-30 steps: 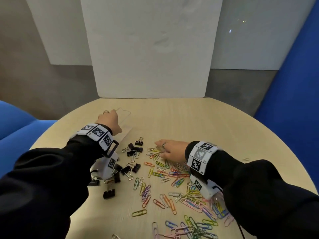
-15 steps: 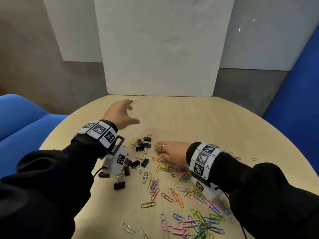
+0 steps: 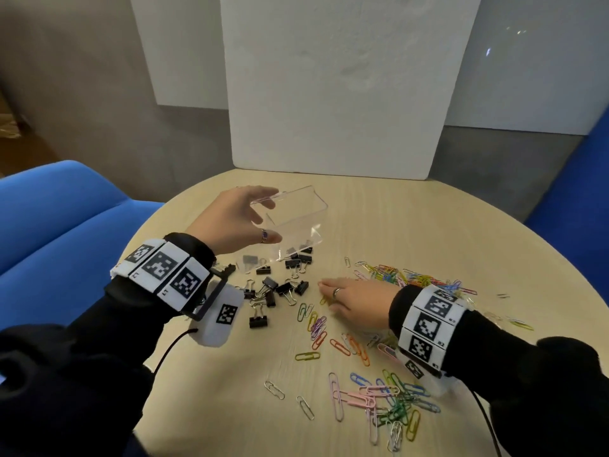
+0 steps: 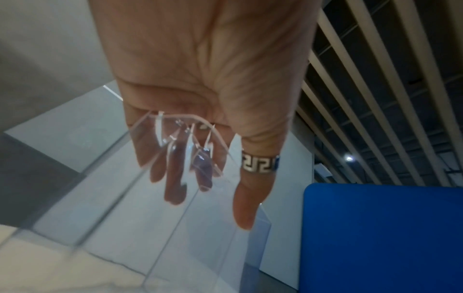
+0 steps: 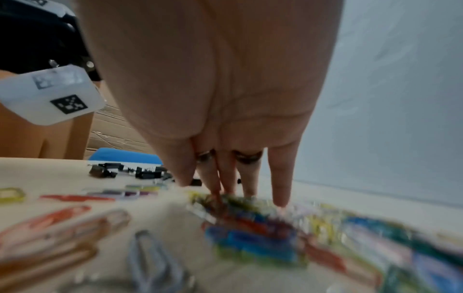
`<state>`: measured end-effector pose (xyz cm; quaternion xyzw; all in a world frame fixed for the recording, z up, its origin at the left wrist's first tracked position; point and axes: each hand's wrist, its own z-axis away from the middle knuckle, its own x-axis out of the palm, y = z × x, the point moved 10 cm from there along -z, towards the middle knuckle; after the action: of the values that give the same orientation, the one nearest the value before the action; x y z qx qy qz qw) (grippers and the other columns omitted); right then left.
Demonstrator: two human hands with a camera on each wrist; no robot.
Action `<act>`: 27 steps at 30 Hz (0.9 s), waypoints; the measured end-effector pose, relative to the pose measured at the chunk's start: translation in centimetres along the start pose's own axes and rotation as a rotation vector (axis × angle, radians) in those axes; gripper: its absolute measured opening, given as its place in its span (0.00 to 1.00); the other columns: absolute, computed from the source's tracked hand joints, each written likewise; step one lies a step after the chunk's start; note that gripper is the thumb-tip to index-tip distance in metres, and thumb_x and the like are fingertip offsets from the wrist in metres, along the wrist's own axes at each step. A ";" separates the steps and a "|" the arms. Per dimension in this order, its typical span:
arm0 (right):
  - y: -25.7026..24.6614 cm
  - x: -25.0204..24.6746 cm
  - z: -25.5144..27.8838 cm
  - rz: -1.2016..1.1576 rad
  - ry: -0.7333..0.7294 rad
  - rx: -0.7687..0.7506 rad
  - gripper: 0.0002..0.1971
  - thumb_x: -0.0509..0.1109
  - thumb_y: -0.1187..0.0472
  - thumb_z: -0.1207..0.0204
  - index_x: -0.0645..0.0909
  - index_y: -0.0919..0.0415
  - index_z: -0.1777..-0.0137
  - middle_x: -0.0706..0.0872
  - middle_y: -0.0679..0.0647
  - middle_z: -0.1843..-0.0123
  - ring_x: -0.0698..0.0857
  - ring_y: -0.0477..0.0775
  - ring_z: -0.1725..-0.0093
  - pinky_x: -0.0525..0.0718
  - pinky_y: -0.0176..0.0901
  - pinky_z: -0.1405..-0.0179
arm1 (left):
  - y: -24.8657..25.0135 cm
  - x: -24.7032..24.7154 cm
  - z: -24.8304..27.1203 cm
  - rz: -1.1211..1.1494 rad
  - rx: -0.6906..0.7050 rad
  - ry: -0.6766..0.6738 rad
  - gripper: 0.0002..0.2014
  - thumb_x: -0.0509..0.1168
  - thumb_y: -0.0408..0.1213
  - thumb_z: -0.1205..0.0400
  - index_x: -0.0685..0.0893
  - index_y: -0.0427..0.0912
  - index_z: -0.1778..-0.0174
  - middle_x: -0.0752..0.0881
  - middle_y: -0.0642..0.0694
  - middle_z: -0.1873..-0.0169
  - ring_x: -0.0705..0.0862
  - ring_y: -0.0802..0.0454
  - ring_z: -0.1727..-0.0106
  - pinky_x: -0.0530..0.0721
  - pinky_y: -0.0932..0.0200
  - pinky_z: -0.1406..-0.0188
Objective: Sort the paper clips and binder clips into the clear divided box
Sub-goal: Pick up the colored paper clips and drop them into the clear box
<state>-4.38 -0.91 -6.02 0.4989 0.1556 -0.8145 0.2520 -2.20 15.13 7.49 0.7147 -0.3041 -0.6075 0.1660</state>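
Observation:
My left hand [image 3: 242, 219] grips the clear divided box [image 3: 295, 219] by one end and holds it tilted above the table, over the black binder clips [image 3: 273, 288]. In the left wrist view the fingers [image 4: 175, 178] lie behind a wall of the clear box [image 4: 155, 228] and the thumb in front. My right hand [image 3: 349, 296] lies flat with straight fingers on a heap of coloured paper clips [image 3: 405, 278]. In the right wrist view its fingertips [image 5: 279, 198] press on the paper clips [image 5: 250, 228]. More paper clips [image 3: 379, 400] lie scattered toward me.
The round wooden table [image 3: 412, 225] has a white board [image 3: 339, 87] standing at its far edge. Blue seats [image 3: 59, 219] flank the table left and right. Bare tabletop lies beyond the box and at the far right.
My left hand has lifted the clear box off the table and carried it right, over the binder clips. My right hand has stayed flat on the paper clips.

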 end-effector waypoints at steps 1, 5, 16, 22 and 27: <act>0.2 -0.1 0.3 0.008 0.007 0.020 0.25 0.47 0.53 0.13 0.54 0.55 0.17 0.55 0.48 0.16 0.60 0.52 0.18 0.61 0.51 0.19 | -0.1 -0.1 0.4 0.000 0.002 -0.001 0.39 0.78 0.40 0.32 0.71 0.50 0.25 0.82 0.54 0.40 0.84 0.56 0.50 0.77 0.72 0.62; -1.0 -0.9 1.7 -0.025 0.070 -0.031 0.24 0.48 0.54 0.14 0.58 0.53 0.18 0.57 0.47 0.16 0.63 0.51 0.20 0.63 0.50 0.20 | -0.6 -0.5 2.3 0.012 -0.006 0.012 0.38 0.78 0.41 0.32 0.71 0.52 0.25 0.82 0.57 0.42 0.84 0.58 0.50 0.77 0.72 0.62; -4.8 0.6 3.8 0.095 0.022 -0.175 0.24 0.48 0.54 0.13 0.52 0.49 0.17 0.50 0.48 0.15 0.53 0.51 0.17 0.59 0.47 0.19 | -1.7 -1.0 5.4 -0.016 -0.033 0.008 0.37 0.78 0.42 0.32 0.72 0.52 0.26 0.82 0.59 0.44 0.84 0.60 0.51 0.77 0.73 0.63; -11.3 3.9 6.7 0.275 -0.067 -0.438 0.27 0.47 0.45 0.15 0.42 0.41 0.18 0.41 0.41 0.15 0.42 0.55 0.16 0.53 0.60 0.19 | -1.4 -0.8 5.9 -0.016 -0.040 -0.013 0.37 0.78 0.42 0.32 0.72 0.52 0.26 0.82 0.59 0.45 0.84 0.59 0.51 0.77 0.72 0.63; -8.5 4.9 7.4 0.321 -0.122 -0.346 0.28 0.45 0.45 0.15 0.40 0.44 0.18 0.39 0.40 0.16 0.42 0.52 0.16 0.52 0.55 0.18 | -0.9 -0.1 7.4 -0.009 -0.025 -0.052 0.37 0.78 0.42 0.32 0.72 0.53 0.26 0.82 0.60 0.45 0.83 0.63 0.52 0.81 0.70 0.55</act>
<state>-16.50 1.10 -7.01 0.4167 0.1958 -0.7539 0.4687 -9.13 16.85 5.55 0.6981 -0.2972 -0.6303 0.1643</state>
